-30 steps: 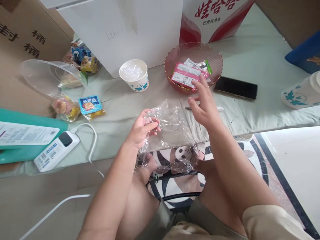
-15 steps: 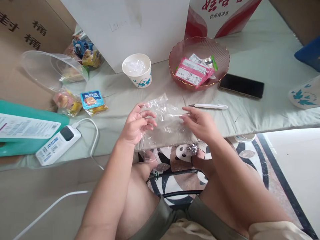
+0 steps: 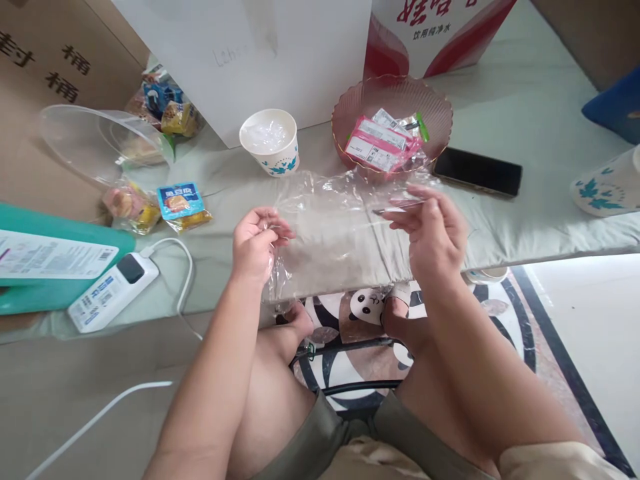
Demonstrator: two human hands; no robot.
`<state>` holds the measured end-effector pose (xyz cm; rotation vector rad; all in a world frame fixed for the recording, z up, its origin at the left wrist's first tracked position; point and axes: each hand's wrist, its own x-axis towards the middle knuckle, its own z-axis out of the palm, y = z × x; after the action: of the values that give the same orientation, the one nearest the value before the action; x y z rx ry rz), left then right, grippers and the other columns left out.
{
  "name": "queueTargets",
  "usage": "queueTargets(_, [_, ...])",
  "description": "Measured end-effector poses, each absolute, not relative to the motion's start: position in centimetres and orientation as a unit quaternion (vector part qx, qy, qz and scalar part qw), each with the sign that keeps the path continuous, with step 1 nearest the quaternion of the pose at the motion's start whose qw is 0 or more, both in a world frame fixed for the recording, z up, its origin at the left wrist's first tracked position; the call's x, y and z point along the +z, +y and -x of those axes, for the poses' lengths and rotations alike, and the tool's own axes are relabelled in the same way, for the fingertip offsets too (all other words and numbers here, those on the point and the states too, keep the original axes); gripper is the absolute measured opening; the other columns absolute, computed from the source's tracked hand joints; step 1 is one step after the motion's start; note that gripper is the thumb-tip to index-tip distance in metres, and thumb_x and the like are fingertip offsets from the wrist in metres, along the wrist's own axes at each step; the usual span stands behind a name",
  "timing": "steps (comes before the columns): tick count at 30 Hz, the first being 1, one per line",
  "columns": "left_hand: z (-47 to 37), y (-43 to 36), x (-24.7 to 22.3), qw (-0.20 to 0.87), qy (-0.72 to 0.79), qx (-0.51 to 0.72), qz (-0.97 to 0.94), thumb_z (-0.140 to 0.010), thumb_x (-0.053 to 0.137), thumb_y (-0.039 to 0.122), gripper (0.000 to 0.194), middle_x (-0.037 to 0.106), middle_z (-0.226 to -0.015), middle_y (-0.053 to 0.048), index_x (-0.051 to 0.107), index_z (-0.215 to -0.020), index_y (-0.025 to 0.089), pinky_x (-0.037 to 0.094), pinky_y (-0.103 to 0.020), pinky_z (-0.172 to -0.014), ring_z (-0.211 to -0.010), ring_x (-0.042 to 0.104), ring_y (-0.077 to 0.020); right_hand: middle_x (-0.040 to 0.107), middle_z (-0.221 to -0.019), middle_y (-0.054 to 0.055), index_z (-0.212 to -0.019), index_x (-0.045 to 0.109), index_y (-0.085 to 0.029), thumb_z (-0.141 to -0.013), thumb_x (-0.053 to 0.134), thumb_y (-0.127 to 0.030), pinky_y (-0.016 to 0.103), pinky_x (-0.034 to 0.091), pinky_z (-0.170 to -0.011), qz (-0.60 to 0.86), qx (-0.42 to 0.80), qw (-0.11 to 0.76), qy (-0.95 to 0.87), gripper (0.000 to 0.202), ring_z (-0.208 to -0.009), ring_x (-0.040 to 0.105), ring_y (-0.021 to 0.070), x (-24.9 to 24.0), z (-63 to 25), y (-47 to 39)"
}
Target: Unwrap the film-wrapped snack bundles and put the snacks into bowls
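Note:
A clear, crinkled plastic bag [image 3: 330,233] is stretched out between my two hands, above the front of the cloth-covered surface. On its left side, my left hand [image 3: 257,243] pinches the film with thumb and fingers together. My right hand [image 3: 435,227] grips the other side with curled fingers. Through the film and behind my right fingers, only the dark tip of a pen [image 3: 379,212] shows. Beyond the bag stand a paper cup [image 3: 281,163] with clear plastic inside and a pink scalloped bowl [image 3: 345,113] holding several small packets.
A black phone [image 3: 477,172] lies right of the bowl. A power strip [image 3: 113,293] with a white cable and a teal jug [image 3: 60,233] are at left, near snack packets [image 3: 181,202] and a clear plastic lid [image 3: 70,140]. Boxes [image 3: 300,60] stand behind; another paper cup [image 3: 607,187] is at right.
My right hand has moved right and closed on the film, now covering most of the pen. My left hand has shifted slightly left. The bag is spread wider and flatter.

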<state>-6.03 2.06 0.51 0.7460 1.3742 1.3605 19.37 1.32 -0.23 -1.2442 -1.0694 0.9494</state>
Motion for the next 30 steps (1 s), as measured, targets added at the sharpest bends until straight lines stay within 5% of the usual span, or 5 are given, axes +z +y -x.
queueTargets(3, [5.9,2.0,0.7,0.51,0.549,0.589,-0.302,-0.055,0.064,0.01,0.03,0.068,-0.072,0.004,0.058,-0.083,0.02,0.051,-0.017,-0.049,-0.058,0.071,-0.0124,0.079,-0.104,0.009,-0.126,0.064,-0.026,-0.09,0.058,-0.066,0.037,0.062,-0.075,0.506,0.413,0.589,-0.476,0.055,-0.087,0.077,0.0215,0.0,-19.6,1.2])
queueTargets(6, [5.7,1.9,0.6,0.545,0.541,0.552,-0.324,-0.066,0.074,0.021,0.023,0.073,-0.079,0.001,0.063,-0.086,0.02,0.055,-0.02,-0.053,-0.062,0.073,-0.014,0.078,-0.085,0.007,-0.105,0.072,-0.02,-0.079,0.074,-0.054,0.034,0.06,-0.069,0.545,0.471,0.476,-0.505,0.043,-0.074,0.074,0.0198,-0.5,-19.3,1.3])
queueTargets(14, [6.7,1.9,-0.1,0.485,0.56,0.569,-0.358,-0.076,0.076,0.042,0.027,0.07,-0.06,-0.001,0.067,-0.084,0.018,0.049,-0.021,-0.044,-0.047,0.067,-0.0149,0.066,-0.062,-0.003,-0.091,0.071,-0.02,-0.093,0.058,-0.037,0.028,0.047,-0.055,0.632,0.353,0.454,-0.52,0.022,-0.044,0.053,0.0098,0.1,-19.2,1.4])
queueTargets(25, [7.6,1.4,0.9,0.547,0.536,0.522,-0.375,-0.064,0.072,0.02,0.018,0.072,-0.057,0.0,0.064,-0.08,0.018,0.055,-0.021,-0.045,-0.046,0.068,-0.0155,0.069,-0.081,0.0,-0.089,0.07,-0.024,-0.08,0.054,-0.017,0.027,0.039,-0.049,0.563,0.293,0.555,-0.538,0.02,-0.05,0.047,0.0096,-0.5,-20.7,1.2])
queueTargets(30, [8.2,1.6,0.8,0.568,0.493,0.573,-0.325,-0.065,0.075,0.018,0.019,0.073,-0.061,0.003,0.057,-0.072,0.02,0.059,-0.02,-0.053,-0.054,0.072,-0.0137,0.074,-0.11,0.003,-0.108,0.071,-0.025,-0.079,0.066,-0.023,0.029,0.052,-0.061,0.539,0.318,0.566,-0.537,0.03,-0.067,0.061,0.0118,-0.9,-21.2,1.8])
